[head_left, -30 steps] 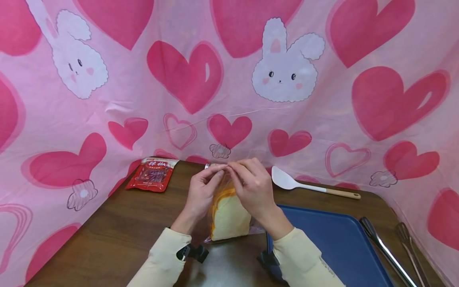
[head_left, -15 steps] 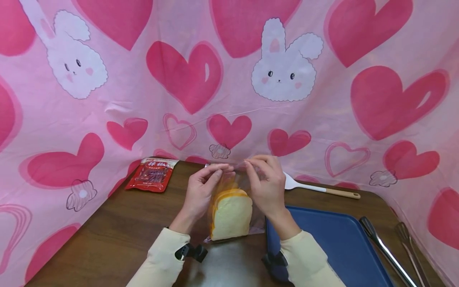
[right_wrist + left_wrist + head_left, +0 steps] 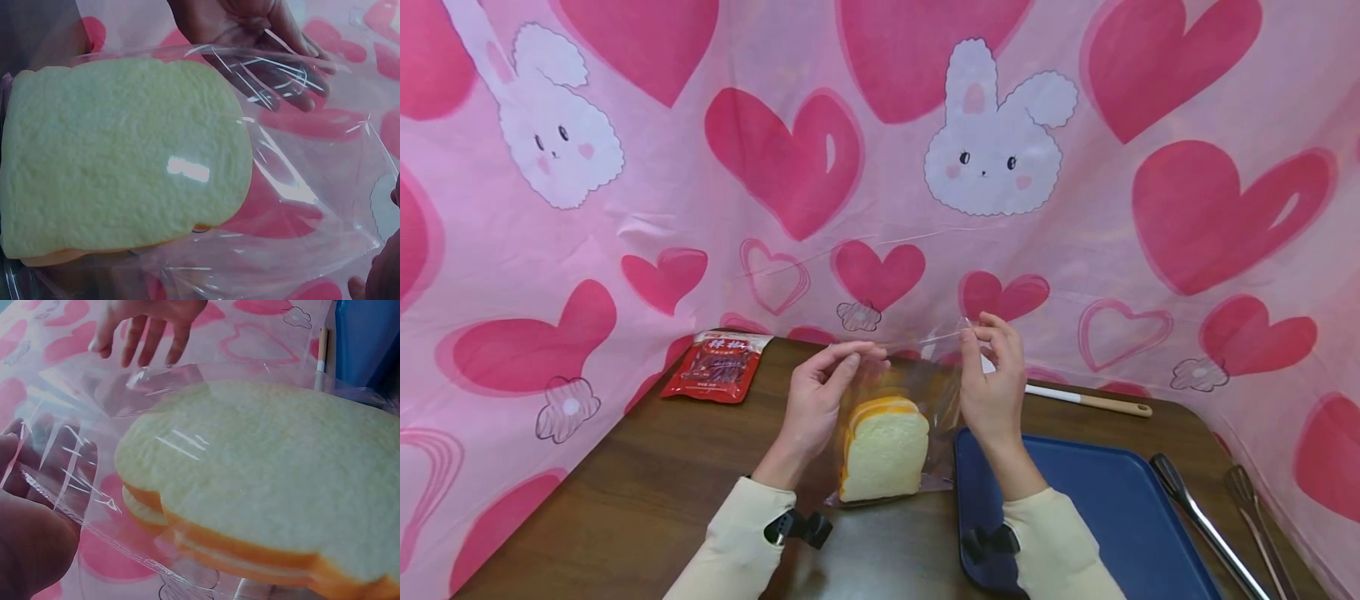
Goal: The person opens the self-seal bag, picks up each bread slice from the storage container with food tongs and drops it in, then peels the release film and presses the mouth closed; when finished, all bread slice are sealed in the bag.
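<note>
Bread slices [image 3: 886,454] are caught deep in the clear bag [image 3: 943,423] — the left hand [image 3: 811,400] is nearer!

In the head view, the bread is stood on the table [image 3: 700,483], long axis run upward, crown turned toward the gap between two raised hands; the bag's upper right corner is pinched between thumb and finger by the right hand [image 3: 996,383], drawn well out to that side. In the left wrist view, film is laid over the left hand's straight fingers — whether it is clamped by the thumb cannot be told. In the right wrist view, the crown is aimed along the slack film; the left hand is placed just beside it, the right farther off.
</note>
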A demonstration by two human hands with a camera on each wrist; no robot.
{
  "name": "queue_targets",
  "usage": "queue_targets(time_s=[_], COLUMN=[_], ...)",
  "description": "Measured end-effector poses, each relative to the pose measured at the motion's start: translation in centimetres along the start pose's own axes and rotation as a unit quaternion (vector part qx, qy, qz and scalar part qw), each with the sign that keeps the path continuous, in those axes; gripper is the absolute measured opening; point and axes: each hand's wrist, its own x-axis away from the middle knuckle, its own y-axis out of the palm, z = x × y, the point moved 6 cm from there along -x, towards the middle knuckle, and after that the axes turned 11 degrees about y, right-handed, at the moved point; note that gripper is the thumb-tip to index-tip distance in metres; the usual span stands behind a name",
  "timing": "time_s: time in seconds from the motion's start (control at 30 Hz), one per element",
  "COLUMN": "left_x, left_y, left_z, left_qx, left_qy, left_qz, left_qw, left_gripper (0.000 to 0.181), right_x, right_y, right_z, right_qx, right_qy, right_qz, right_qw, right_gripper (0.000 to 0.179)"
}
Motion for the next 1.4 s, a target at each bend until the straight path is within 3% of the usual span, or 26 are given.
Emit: queue_targets(time_s=[0.3,0.53,0.83,1.13,1.4], left_x=[0.1,0.0,0.0,-0.1,0.0], left_y=[0.0,0.1,0.0,-0.1,-0.2], left_z=[-0.1,-0.2,-0.1,-0.2,-0.5], left_qx=[0.007,0.004,-0.006,-0.002,0.006], left_qy=[-0.006,-0.014,-0.011,0.0,-0.014], left_qz=[0.002,0.003,0.005,0.011,0.014], left_qw=[1.0,0.9999,0.9999,0.9999,0.9998], left_gripper=[0.033,0.035,0.031,0.032,0.023], right_x=[-0.8,-1.0,-1.3,-1.4,-1.8], right_y=[-0.8,-1.1,-2.1,-3.7,-5.9], right_z=[1.9,2.2,2.7,3.0,3.1], right_qx=[-0.043,-0.092,-0.123,-0.104,-0.09], right_qy=[0.083,0.097,0.114,0.114,0.102], right_qz=[0.009,0.001,0.035,0.054,0.084], right_qw=[0.9955,0.991,0.9852,0.9865,0.9871], right_gripper=[0.021,0.026,0.029,0.02,0.016])
